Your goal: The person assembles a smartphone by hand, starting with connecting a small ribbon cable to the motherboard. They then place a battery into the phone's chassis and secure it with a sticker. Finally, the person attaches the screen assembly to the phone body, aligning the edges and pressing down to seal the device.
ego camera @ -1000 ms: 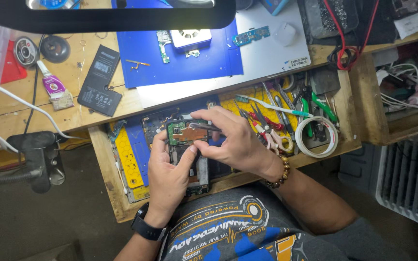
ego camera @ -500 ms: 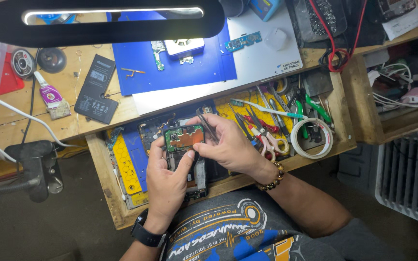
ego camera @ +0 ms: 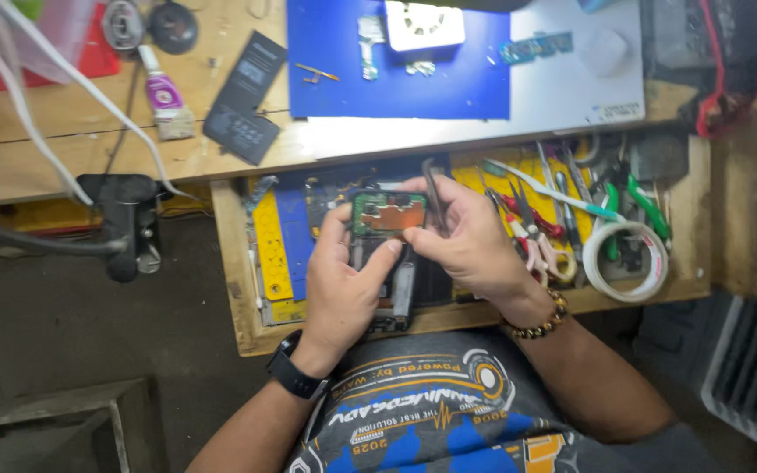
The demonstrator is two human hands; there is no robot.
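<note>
Open room: the opened phone (ego camera: 387,213) is held above an open wooden drawer (ego camera: 229,263), just below the workbench edge (ego camera: 133,158); the only free space is over the person's lap.
Crowding on the right: scissors (ego camera: 532,241), green-handled pliers (ego camera: 646,206) and a roll of tape (ego camera: 628,261) lie in the drawer just beside the right hand.
Crowding on the left: a yellow tool (ego camera: 271,245) and blue tools line the drawer.
On the bench: blue mat (ego camera: 396,79), black battery (ego camera: 245,109), glue tube (ego camera: 164,96).
Left hand (ego camera: 343,285): palm toward the body, thumb and fingers clamped on the phone's left edge; watch on the wrist.
Right hand (ego camera: 470,236): fingers closed on the phone's right edge, with tweezers (ego camera: 434,193) pinched upright; bead bracelet on the wrist.
</note>
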